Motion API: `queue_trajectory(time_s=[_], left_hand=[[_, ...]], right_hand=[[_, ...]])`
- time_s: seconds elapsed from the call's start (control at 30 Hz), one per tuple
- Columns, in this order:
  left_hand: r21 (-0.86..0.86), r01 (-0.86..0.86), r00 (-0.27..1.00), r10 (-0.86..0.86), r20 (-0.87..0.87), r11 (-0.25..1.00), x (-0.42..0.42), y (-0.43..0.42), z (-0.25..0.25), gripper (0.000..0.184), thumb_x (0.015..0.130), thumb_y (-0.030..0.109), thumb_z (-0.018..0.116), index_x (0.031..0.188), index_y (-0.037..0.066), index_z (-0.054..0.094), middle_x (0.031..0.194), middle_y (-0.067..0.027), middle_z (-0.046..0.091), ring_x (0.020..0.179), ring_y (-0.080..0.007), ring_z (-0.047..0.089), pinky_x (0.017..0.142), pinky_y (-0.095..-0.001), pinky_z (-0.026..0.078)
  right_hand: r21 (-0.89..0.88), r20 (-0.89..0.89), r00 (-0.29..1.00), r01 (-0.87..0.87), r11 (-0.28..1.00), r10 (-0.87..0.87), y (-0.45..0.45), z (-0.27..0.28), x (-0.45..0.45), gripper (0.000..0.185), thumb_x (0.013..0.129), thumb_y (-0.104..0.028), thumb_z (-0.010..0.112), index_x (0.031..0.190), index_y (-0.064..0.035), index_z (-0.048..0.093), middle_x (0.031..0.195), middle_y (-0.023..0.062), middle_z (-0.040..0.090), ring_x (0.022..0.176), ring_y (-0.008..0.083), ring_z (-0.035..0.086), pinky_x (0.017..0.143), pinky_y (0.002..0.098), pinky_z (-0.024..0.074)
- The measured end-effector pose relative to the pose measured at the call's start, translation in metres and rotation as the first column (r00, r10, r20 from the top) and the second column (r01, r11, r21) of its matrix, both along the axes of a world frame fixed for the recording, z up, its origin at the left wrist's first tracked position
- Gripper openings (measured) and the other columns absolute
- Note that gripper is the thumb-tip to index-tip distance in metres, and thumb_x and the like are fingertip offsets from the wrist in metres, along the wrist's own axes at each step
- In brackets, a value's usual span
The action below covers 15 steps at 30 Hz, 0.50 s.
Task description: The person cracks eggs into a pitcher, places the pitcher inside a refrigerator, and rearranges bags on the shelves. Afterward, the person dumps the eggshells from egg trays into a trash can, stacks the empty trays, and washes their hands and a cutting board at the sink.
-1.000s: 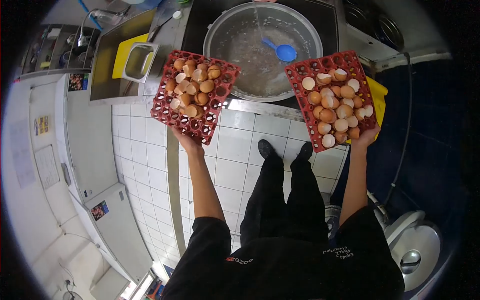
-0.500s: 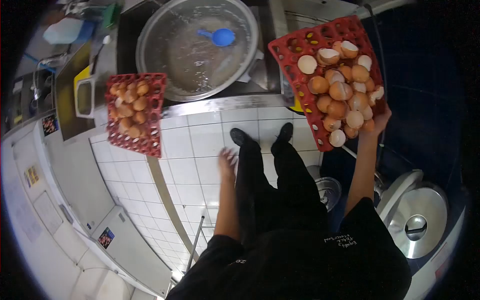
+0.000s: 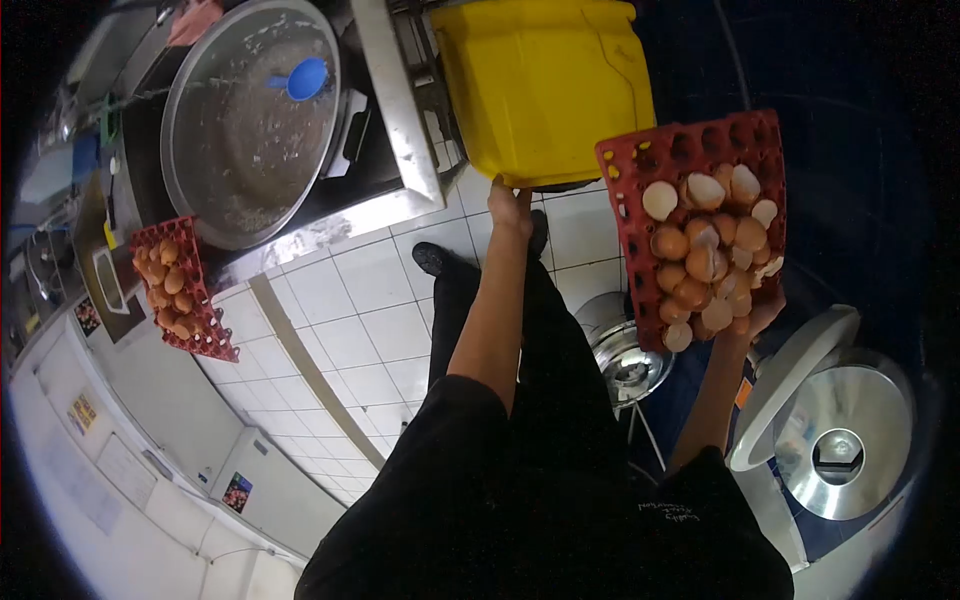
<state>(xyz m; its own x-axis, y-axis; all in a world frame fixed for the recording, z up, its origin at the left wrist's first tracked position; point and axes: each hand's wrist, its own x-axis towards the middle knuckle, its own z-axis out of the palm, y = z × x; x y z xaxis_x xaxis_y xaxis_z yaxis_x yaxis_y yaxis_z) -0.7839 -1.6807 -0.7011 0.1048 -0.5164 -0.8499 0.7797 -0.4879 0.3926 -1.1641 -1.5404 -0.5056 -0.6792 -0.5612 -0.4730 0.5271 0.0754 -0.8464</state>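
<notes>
My right hand (image 3: 765, 314) grips the lower right edge of a red egg tray (image 3: 650, 150), which is tilted and piled with broken brown eggshells (image 3: 705, 265). Some shells show their white insides. My left hand (image 3: 511, 207) is at the near edge of a yellow plastic bin lid (image 3: 545, 90), its fingers closed on the rim and partly hidden. The tray is just right of the lid, its upper left corner close to it. What lies under the lid is hidden.
A big metal basin (image 3: 235, 235) of water with a blue scoop (image 3: 306, 79) stands on the steel counter (image 3: 330, 228). Another red tray (image 3: 215, 342) of eggs or shells sits at its left. Round metal lids (image 3: 845, 455) are at lower right. White tiles (image 3: 370, 310) cover the floor.
My left hand has moved forward and right from over the floor to the yellow lid, which has come into view. The view has turned right. The right hand still holds the tray.
</notes>
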Motion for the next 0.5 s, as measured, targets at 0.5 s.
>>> queue_trajectory(time_s=[0.5], left_hand=[[0.257, 0.127, 0.991, -0.134, 0.008, 0.958, 0.002, 0.0, 0.008, 0.041, 0.103, 0.048, 0.055, 0.125, 0.015, 0.066, 0.128, 0.0021, 0.064, 0.128, -0.0214, 0.049, 0.119, -0.0441, 0.028]], right_hand=[[0.09, 0.112, 0.99, 0.07, 0.993, -0.08, 0.102, -0.024, 0.001, 0.052, 0.115, -0.041, 0.042, 0.148, -0.0039, 0.059, 0.144, 0.0136, 0.066, 0.127, 0.0311, 0.066, 0.111, 0.0481, 0.0551]])
